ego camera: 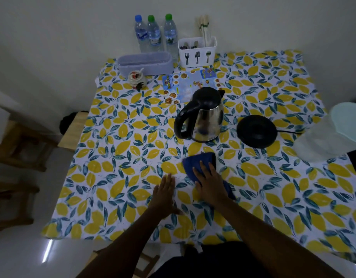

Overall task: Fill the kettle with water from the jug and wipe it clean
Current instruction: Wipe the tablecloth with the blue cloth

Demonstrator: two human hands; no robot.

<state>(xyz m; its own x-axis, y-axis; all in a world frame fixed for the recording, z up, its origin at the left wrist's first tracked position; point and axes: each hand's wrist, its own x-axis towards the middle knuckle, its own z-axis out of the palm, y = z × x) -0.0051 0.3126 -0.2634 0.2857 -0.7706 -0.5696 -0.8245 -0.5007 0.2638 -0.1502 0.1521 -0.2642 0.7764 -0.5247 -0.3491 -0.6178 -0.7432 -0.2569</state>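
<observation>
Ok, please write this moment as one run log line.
right hand: flat on blue cloth | left hand: flat on table | kettle: off base

No wording can be read. The white cutlery holder (197, 52) bears fork, spatula and spoon pictograms. The printed menu sheet (190, 84) and the three water bottles' labels (155, 38) carry print too blurred to make out.
</observation>
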